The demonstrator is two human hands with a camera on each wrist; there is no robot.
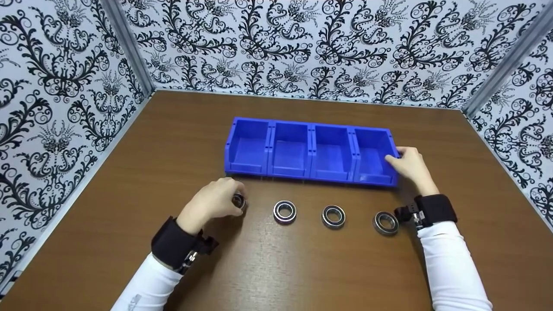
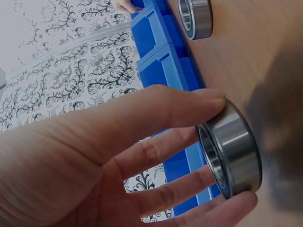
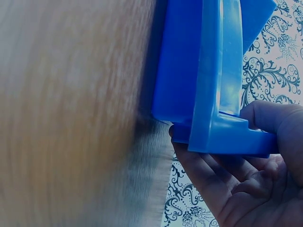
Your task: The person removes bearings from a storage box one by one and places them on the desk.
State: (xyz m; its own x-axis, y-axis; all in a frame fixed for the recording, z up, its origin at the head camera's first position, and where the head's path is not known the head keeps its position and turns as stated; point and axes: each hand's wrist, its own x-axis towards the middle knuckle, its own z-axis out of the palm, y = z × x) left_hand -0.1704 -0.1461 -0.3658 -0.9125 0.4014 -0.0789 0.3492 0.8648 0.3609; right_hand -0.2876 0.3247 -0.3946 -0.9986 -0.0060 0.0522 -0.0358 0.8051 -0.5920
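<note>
My left hand (image 1: 218, 198) pinches a ball bearing (image 2: 236, 146) by its outer ring, thumb on one side and fingertips on the other. In the left wrist view the bearing stands on edge, close over the table. At the far end of the blue four-compartment bin (image 1: 290, 172), my right hand (image 1: 410, 166) grips the right side wall. Its thumb lies over the wall's top edge, while the other fingers are on the outside, as the right wrist view shows. All of the bin's compartments have bare floors.
Three more bearings lie flat in a row in front of the bin: one bearing (image 1: 284, 212) left, another bearing (image 1: 333, 217) in the middle and a third bearing (image 1: 386, 223) near my right wrist. Patterned panels (image 1: 285, 52) border the brown table (image 1: 276, 268) at the back and sides.
</note>
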